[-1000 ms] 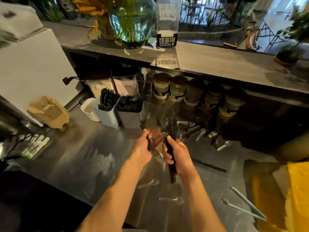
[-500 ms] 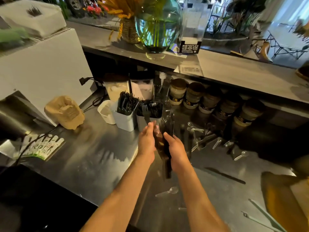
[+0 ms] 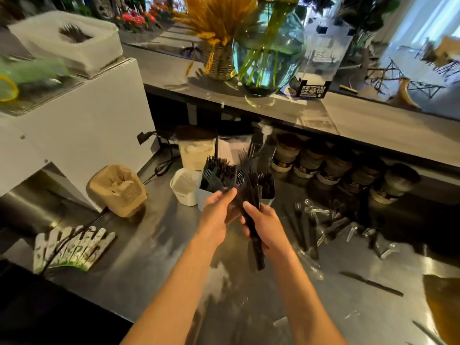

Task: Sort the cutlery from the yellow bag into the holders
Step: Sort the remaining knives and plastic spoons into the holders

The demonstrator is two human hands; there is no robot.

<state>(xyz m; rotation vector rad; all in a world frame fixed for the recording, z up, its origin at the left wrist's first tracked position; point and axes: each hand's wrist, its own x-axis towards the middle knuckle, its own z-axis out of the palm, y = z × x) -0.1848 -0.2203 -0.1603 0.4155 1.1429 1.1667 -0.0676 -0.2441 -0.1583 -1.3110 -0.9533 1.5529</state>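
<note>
Both my hands hold one bundle of black plastic cutlery point(image 3: 254, 207) upright, just in front of the holders. My right hand point(image 3: 263, 224) grips the handles, which stick out below it. My left hand point(image 3: 216, 215) pinches the bundle from the left side. Two white holders stand behind: the left holder point(image 3: 202, 201) is packed with black forks, the right holder point(image 3: 267, 185) with black cutlery, partly hidden by the bundle. Loose black and clear cutlery point(image 3: 321, 225) lies scattered on the steel counter to the right. A corner of the yellow bag point(image 3: 441, 310) shows at the lower right edge.
An empty white cup point(image 3: 184, 188) stands left of the holders, a brown paper carton point(image 3: 118, 191) further left. Lidded jars point(image 3: 331, 170) line the back under a raised shelf point(image 3: 373, 120). A white machine point(image 3: 74, 125) fills the left. A black knife point(image 3: 371, 283) lies at the right.
The view has shifted left and closer. Both hands have carried the bundle up and toward the holders, and the bundle now stands more upright.
</note>
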